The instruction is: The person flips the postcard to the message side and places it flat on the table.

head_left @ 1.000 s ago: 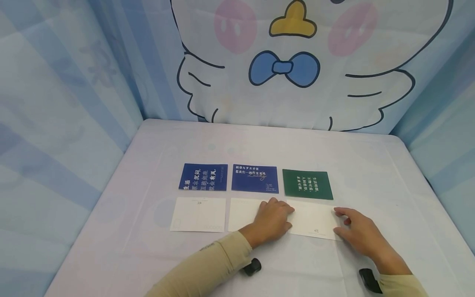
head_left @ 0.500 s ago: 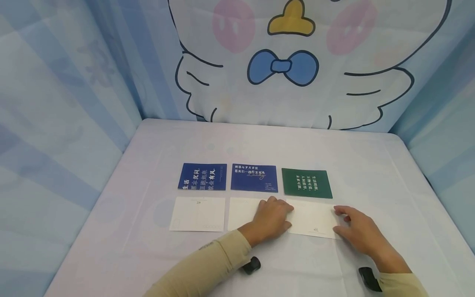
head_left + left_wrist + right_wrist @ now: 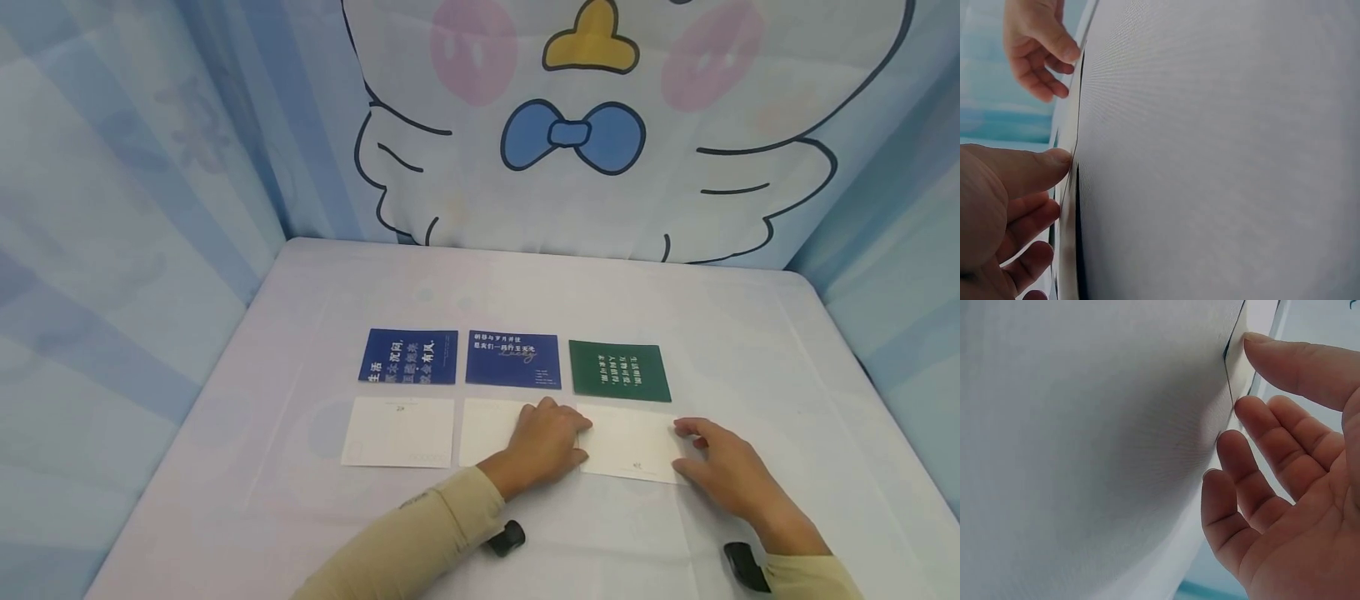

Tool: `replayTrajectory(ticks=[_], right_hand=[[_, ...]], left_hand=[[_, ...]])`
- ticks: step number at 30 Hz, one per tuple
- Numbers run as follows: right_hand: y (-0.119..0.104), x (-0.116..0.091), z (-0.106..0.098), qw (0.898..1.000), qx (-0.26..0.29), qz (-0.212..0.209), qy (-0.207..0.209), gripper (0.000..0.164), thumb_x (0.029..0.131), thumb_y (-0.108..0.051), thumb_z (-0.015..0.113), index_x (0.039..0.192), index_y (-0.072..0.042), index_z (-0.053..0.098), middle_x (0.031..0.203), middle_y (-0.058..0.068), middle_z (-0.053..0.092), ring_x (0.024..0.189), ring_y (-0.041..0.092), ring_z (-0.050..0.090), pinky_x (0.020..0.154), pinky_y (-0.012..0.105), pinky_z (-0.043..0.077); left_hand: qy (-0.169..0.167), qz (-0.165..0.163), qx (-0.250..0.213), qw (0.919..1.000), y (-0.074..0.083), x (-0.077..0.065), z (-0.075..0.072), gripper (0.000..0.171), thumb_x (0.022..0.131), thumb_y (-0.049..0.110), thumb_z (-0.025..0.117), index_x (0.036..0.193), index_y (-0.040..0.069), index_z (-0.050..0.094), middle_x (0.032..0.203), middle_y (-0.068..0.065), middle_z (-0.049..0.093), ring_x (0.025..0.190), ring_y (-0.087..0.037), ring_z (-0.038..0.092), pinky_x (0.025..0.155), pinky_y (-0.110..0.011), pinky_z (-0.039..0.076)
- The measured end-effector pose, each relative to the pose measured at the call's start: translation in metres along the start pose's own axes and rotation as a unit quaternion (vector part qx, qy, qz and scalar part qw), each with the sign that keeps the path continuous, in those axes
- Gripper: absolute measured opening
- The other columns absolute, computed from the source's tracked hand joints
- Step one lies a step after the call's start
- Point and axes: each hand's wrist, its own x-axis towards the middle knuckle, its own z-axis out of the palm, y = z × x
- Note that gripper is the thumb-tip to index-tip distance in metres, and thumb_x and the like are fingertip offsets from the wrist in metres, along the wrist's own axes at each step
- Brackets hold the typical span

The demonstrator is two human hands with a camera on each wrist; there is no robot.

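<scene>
A white postcard lies face down between the two hands, in the front row at the right. At its left edge rest the thumb and fingertips of my left hand, which also covers part of the middle white postcard. My right hand touches the right edge, thumb and fingers spread apart. In the left wrist view the left thumb lies against the card edge. The right wrist view shows the right thumb and fingertips along the corner, palm bare.
Behind stand out two blue postcards and a green postcard in a row. Another white postcard lies front left. Black wrist devices sit under each forearm, one at the left sleeve. Cloth walls surround the pale table.
Both hands keep their places at the white postcard's edges. The view shifts only slightly; the cards lie as before.
</scene>
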Motion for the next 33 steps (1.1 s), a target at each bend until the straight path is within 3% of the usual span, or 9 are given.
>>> replayTrajectory(ticks=[17, 25, 30, 33], right_hand=[[-0.001, 0.000, 0.000, 1.000, -0.009, -0.006, 0.002, 0.056, 0.085, -0.011, 0.075, 0.133, 0.008, 0.053, 0.125, 0.030, 0.058, 0.105, 0.044, 0.056, 0.092, 0.063, 0.046], [-0.003, -0.003, -0.005, 1.000, -0.012, -0.015, -0.004, 0.058, 0.086, -0.014, 0.074, 0.136, 0.005, 0.052, 0.118, 0.029, 0.059, 0.098, 0.040, 0.056, 0.088, 0.061, 0.048], [-0.004, -0.003, -0.009, 0.999, 0.002, -0.037, 0.030, 0.055, 0.090, -0.020, 0.073, 0.136, 0.003, 0.052, 0.124, 0.029, 0.057, 0.099, 0.042, 0.058, 0.084, 0.060, 0.050], [-0.004, -0.001, -0.012, 0.999, 0.007, -0.038, 0.038, 0.056, 0.092, -0.022, 0.072, 0.138, 0.003, 0.050, 0.131, 0.031, 0.052, 0.103, 0.046, 0.057, 0.085, 0.062, 0.050]], left_hand=[[-0.006, -0.001, 0.005, 1.0000, 0.001, -0.001, -0.002, 0.040, 0.088, 0.033, 0.078, 0.126, 0.022, 0.071, 0.120, 0.011, 0.069, 0.097, -0.011, 0.053, 0.077, -0.026, 0.040], [-0.001, 0.016, -0.009, 0.9998, -0.002, 0.001, -0.003, 0.043, 0.089, 0.033, 0.077, 0.130, 0.021, 0.068, 0.128, 0.009, 0.065, 0.111, -0.013, 0.053, 0.084, -0.028, 0.041], [0.015, 0.022, -0.048, 0.9985, -0.009, 0.005, -0.017, 0.046, 0.091, 0.033, 0.074, 0.135, 0.021, 0.064, 0.136, 0.007, 0.061, 0.124, -0.016, 0.050, 0.093, -0.033, 0.041], [0.019, 0.026, -0.048, 0.9983, -0.014, 0.011, -0.028, 0.049, 0.093, 0.035, 0.073, 0.138, 0.021, 0.061, 0.139, 0.006, 0.058, 0.128, -0.017, 0.048, 0.095, -0.035, 0.041]])
